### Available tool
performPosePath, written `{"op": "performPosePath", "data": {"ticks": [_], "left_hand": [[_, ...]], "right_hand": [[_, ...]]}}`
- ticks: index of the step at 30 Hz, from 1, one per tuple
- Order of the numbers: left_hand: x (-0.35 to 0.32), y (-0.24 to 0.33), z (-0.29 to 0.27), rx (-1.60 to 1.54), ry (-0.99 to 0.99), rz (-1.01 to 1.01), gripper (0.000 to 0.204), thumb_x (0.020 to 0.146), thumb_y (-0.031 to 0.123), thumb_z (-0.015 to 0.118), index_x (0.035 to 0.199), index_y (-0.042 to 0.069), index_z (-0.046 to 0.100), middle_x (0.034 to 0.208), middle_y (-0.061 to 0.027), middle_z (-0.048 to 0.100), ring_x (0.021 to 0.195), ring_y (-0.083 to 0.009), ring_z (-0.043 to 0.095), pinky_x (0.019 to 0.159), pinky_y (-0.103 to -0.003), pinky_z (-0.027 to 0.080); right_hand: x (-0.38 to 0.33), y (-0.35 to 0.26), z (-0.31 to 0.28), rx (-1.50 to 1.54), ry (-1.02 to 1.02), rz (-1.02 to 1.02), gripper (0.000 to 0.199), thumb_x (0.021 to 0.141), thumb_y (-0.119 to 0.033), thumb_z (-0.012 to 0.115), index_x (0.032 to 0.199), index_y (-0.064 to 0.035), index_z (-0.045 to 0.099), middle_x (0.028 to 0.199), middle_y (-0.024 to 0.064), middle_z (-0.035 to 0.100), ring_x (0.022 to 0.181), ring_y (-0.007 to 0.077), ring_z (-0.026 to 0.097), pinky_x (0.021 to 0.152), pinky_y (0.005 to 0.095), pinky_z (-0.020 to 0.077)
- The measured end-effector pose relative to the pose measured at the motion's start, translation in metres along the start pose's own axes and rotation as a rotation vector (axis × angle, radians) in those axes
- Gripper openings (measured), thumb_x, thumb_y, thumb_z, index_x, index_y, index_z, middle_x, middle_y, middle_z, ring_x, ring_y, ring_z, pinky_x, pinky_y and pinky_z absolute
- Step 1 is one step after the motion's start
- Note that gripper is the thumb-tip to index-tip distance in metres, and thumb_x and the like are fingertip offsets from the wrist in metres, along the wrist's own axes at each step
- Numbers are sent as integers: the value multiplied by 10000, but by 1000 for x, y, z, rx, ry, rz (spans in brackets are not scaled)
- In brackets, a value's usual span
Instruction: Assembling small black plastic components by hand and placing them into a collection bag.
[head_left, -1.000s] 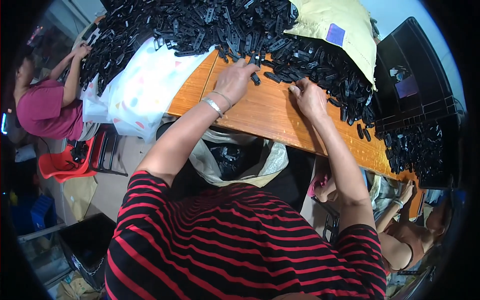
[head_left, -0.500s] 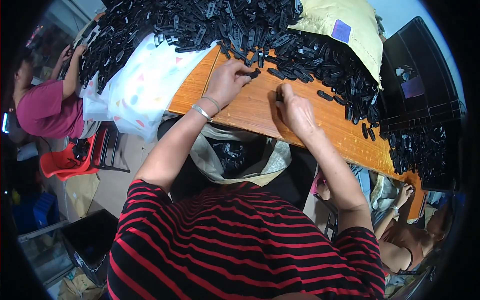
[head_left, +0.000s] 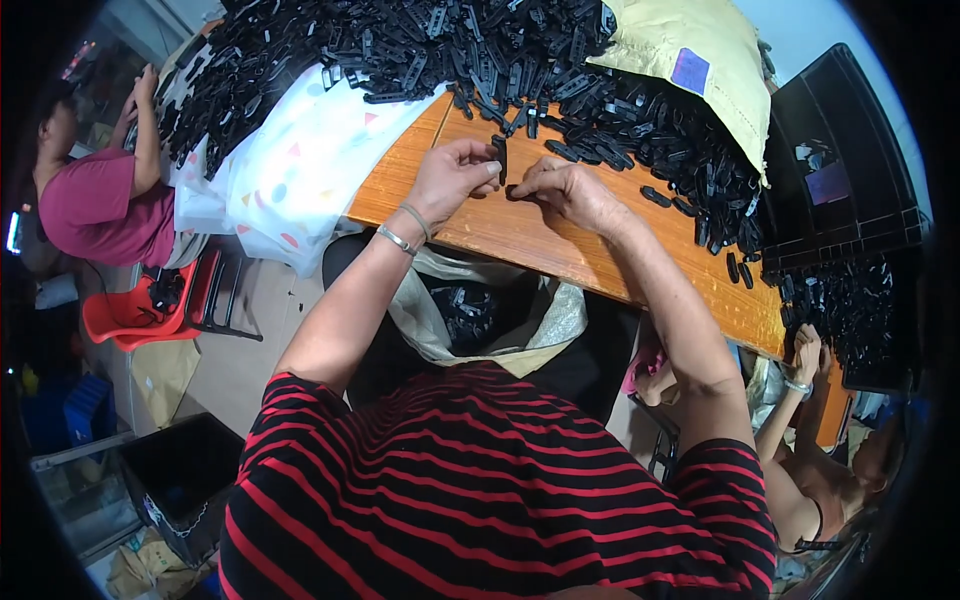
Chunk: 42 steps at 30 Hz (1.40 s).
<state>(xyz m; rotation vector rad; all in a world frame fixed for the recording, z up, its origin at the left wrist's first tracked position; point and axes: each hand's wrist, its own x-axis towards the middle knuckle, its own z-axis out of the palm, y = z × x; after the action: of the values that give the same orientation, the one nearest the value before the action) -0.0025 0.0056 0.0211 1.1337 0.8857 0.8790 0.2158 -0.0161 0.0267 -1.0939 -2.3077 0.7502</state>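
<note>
Between the thumb and fingers of my left hand (head_left: 452,182) stands a slim black plastic piece (head_left: 501,153), held upright above the wooden table (head_left: 470,225). Close beside it on the right, my right hand (head_left: 583,196) pinches a small dark piece (head_left: 515,191) low over the wood; its shape is mostly covered by my fingers. Just beyond both hands lies a large heap of similar black plastic pieces (head_left: 470,50), with a few loose ones (head_left: 655,196) along its near side.
A yellowish sack (head_left: 690,30) rests on the heap at the right. White patterned plastic sheeting (head_left: 290,170) hangs over the table's left side. An open pale sack (head_left: 420,320) with black pieces inside sits below the near edge. Two people work nearby, one at each side.
My left hand has tilted its black piece from lying low to upright. My right hand has moved left, its fingers now close to my left hand.
</note>
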Motion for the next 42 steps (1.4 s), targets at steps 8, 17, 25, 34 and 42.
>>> {"op": "performPosePath", "data": {"ticks": [8,17,25,34,42], "left_hand": [[-2,-4,2,-65,-60,-40,166,886,39,595,1041,-15,571,889,-75,640,801,-131,651,699,-201,544],[-3,-1,27,-205,-185,-78,181,885,36,593,1062,5,567,944,-78,645,816,-121,654,700,-189,544],[-1,0,24,140,-40,-31,178,845,59,655,988,-24,589,756,-52,619,635,-81,604,553,-187,495],[6,-24,28,437,88,170,109,840,76,654,869,-16,602,696,-38,606,542,-74,563,500,-196,457],[15,-21,28,661,120,135,127,804,109,684,817,-2,622,687,-58,619,594,-116,576,559,-255,470]], "right_hand": [[-10,1,-2,76,159,127,206,860,33,563,1028,-34,661,919,54,616,811,168,605,715,274,500],[-16,-13,3,814,256,494,135,936,-108,538,1011,-2,578,731,57,651,478,81,562,444,219,457],[-15,-14,1,599,297,636,120,894,-113,618,842,-7,594,650,36,614,471,70,540,423,207,438],[-12,-7,7,569,283,712,127,885,-107,633,828,-7,580,650,38,609,467,79,548,421,215,450],[-3,-11,1,516,221,792,151,884,-117,635,820,-2,561,625,44,598,444,97,557,382,226,450]]}}
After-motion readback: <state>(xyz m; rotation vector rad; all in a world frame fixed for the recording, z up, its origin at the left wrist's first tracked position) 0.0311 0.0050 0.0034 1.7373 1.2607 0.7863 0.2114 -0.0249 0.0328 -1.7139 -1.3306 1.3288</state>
